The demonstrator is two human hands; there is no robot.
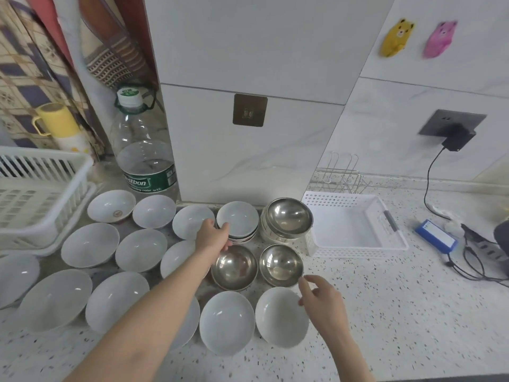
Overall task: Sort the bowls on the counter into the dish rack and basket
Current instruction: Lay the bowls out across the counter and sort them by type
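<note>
Several white bowls (91,244) cover the speckled counter, with steel bowls among them. My left hand (212,236) grips the near rim of a small stack of white bowls (239,220) at the back. Just below it sits a steel bowl (234,267), and beside that another steel bowl (281,265). My right hand (321,297) hovers with fingers apart at that second steel bowl's right rim, holding nothing. A stack of steel bowls (289,216) stands against the white basket (396,245) on the right. The white dish rack (66,210) is at the far left.
A large water bottle (144,158) and a yellow mug (53,119) stand at the back left. A wire rack (338,177) sits behind the basket. A plugged charger with its black cable (429,172) and a blue pack (436,236) lie at the right.
</note>
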